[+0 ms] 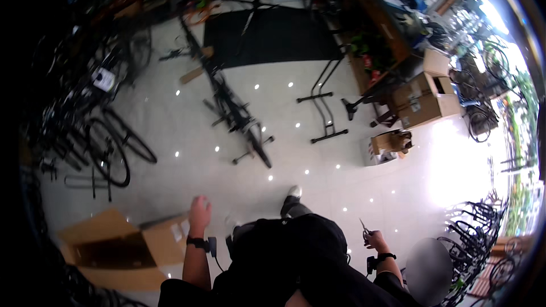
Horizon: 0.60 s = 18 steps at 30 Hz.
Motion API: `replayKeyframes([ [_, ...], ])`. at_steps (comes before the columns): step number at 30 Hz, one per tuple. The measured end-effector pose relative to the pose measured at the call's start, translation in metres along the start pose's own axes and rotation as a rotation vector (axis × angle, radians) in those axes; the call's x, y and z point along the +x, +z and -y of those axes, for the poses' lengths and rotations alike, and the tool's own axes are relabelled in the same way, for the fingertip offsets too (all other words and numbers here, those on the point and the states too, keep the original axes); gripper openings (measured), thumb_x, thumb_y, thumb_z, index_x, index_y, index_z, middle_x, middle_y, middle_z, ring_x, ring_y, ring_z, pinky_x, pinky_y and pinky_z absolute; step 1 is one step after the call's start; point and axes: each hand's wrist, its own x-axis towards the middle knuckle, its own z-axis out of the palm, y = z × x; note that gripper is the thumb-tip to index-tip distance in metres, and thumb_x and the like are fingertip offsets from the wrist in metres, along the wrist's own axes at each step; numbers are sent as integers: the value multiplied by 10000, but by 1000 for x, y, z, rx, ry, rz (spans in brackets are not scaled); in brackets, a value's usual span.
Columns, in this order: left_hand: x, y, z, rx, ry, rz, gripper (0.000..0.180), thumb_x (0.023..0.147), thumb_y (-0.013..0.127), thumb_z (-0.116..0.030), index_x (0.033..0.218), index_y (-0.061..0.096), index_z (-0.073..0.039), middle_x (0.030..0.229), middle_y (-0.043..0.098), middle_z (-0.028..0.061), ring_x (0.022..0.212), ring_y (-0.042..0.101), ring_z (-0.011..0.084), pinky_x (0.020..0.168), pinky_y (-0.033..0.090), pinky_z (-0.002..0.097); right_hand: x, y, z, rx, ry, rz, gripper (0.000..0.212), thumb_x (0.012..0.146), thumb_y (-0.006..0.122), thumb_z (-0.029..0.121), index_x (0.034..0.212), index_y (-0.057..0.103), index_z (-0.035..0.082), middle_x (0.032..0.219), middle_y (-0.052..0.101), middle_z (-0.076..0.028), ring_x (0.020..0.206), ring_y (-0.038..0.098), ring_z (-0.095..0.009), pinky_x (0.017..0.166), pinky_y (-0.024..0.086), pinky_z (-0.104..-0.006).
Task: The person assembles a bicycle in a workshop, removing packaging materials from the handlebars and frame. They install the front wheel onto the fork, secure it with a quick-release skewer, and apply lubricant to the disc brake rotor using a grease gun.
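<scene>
My left hand [199, 214] hangs in the air at the left of my body, its fingers loosely apart with nothing seen in them. Just beyond it on the lower left is a large cardboard box [162, 239] with its flaps spread. Over on the other side, my right hand [375, 240] is closed around a small pair of scissors [363, 226], the thin metal point facing away from me. The scissors' handles are partly covered by my fingers. Both wrists wear a black strap with a small device. Ahead of me a dark bicycle [234, 108] stands on the pale tiled floor.
Several bicycles [108, 153] line the left side, and more bikes [469, 227] stand at the lower right. A black mat [273, 37] lies at the far side. Right of centre are a metal floor rack [324, 108], a cardboard box [421, 99] and a smaller open box [381, 150].
</scene>
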Motion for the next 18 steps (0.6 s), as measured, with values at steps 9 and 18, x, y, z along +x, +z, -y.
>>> replayKeyframes([
  [9, 6, 122, -50, -41, -164, 744, 287, 818, 683, -297, 975, 656, -58, 969, 666, 201, 979, 631, 378, 856, 512, 428, 75, -85, 160, 214, -310, 110, 284, 978, 478, 262, 932, 604, 11, 790, 676, -89, 625, 650, -162, 503, 508, -280],
  [18, 62, 148, -88, -294, -277, 769, 333, 835, 637, -338, 932, 637, -19, 942, 665, 212, 931, 629, 378, 782, 498, 433, 114, -120, 363, 493, -479, 190, 315, 1003, 484, 332, 1006, 484, 17, 838, 695, -149, 619, 672, -186, 455, 382, -243],
])
